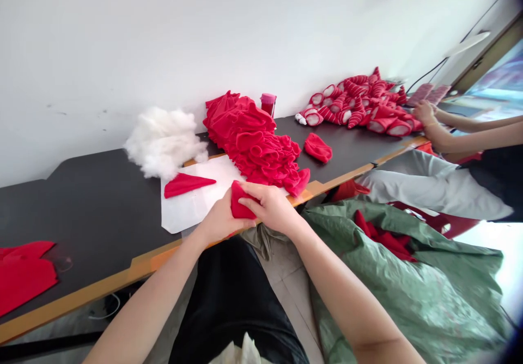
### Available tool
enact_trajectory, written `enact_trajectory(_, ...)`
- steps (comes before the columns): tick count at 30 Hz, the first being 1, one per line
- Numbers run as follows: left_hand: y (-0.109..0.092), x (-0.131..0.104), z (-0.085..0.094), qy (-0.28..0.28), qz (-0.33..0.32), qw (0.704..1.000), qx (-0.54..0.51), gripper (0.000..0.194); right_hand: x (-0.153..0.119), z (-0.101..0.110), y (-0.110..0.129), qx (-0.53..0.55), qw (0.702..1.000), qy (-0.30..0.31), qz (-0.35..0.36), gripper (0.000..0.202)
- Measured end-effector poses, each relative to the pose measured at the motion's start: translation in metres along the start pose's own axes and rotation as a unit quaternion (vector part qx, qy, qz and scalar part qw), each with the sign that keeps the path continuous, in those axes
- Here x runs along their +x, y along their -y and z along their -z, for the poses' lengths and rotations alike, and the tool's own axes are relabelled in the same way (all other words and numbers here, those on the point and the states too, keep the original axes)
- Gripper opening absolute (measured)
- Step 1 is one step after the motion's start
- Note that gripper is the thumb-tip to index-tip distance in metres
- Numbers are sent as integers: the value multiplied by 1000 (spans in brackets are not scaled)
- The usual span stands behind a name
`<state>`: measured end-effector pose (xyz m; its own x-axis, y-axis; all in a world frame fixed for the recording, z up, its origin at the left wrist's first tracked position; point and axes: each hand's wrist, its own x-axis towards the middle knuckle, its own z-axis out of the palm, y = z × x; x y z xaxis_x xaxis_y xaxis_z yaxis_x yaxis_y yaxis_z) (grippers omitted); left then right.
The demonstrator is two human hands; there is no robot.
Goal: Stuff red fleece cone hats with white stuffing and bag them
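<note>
Your left hand (219, 218) and right hand (270, 205) both hold one red cloth (240, 205), which sits directly between them, gripped from either side, its face showing between your thumbs, at the near edge of the table (102, 195). Beyond your grip and leftward, a red triangle (184, 184) lies on white paper (175, 215), with stuffing (161, 140) behind; beyond and rightward, a red pile (255, 138) lies heaped near your right hand

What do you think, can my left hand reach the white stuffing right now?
Probably yes: only paper and a flat red triangle separate your left hand from the stuffing, though that hand holds red cloth.
</note>
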<state>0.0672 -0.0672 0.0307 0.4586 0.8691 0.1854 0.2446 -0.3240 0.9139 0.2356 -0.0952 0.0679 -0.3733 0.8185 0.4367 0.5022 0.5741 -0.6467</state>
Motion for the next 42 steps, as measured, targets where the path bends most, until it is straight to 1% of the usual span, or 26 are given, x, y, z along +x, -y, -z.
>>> enact_trajectory(2,6,-5,-2,22,21,999,-29,61,0,0,-3,25,999,32,37,20)
enact_trajectory(4,9,-10,0,22,45,997,-62,49,-1,3,-6,59,997,8,48,18)
enact_trajectory(6,9,-14,3,-6,65,993,-103,47,-2,6,-7,73,996,-35,34,19)
enact_trajectory(7,8,-16,3,-21,71,989,-128,48,-2,7,-7,74,996,-32,28,22)
enact_trajectory(8,7,-17,4,-26,72,985,-153,49,-2,7,-7,72,997,-4,28,21)
enact_trajectory(10,4,-18,3,-12,69,978,-196,52,0,4,-7,66,995,73,34,10)
enact_trajectory(11,3,-18,3,-1,71,975,-212,54,2,2,-7,67,994,85,31,9)
enact_trajectory(12,3,-18,4,3,77,971,-226,55,3,0,-7,70,995,69,23,9)
enact_trajectory(13,3,-19,5,-3,85,968,-237,56,5,-2,-8,73,997,35,15,9)
enact_trajectory(15,5,-21,9,-30,96,962,-254,56,6,-3,-10,78,997,-14,10,12)
enact_trajectory(16,6,-22,11,-40,97,960,-261,55,7,-3,-11,74,997,-8,21,15)
enact_trajectory(19,9,-26,17,-29,92,957,-273,55,6,-2,-14,20,995,72,71,20)
enact_trajectory(20,9,-27,18,-21,92,956,-277,55,5,-1,-14,-7,994,79,77,26)
enact_trajectory(22,10,-29,18,-17,93,955,-279,54,3,-1,-15,-48,994,67,77,37)
enact_trajectory(23,11,-30,18,-22,94,955,-281,53,2,-1,-15,-52,994,64,76,38)
enact_trajectory(26,12,-32,17,-49,94,953,-285,52,-1,-2,-18,-17,993,91,79,27)
enact_trajectory(28,14,-32,16,-52,101,950,-290,51,-3,-1,-21,9,994,95,46,24)
enact_trajectory(29,14,-31,15,-47,106,950,-291,51,-3,-1,-22,23,996,82,16,25)
enact_trajectory(30,14,-31,13,-43,111,949,-291,52,-4,0,-24,40,997,58,-15,26)
enact_trajectory(32,13,-29,10,-41,116,949,-292,54,-4,2,-25,82,995,0,-59,19)
enact_trajectory(33,12,-27,8,-42,114,948,-294,56,-4,4,-25,107,992,-26,-68,17)
enact_trajectory(34,11,-25,5,-43,108,947,-299,58,-4,5,-24,131,988,-39,-69,22)
enact_trajectory(36,9,-22,1,-39,93,945,-310,61,-4,6,-25,177,982,-15,-68,31)
enact_trajectory(38,8,-20,-4,-34,84,944,-317,66,-4,6,-29,224,970,28,-90,25)
enact_trajectory(39,8,-19,-7,-26,89,943,-320,68,-4,5,-32,245,963,33,-109,23)
enact_trajectory(42,9,-19,-15,22,125,936,-329,70,-6,5,-47,313,935,-11,-168,27)
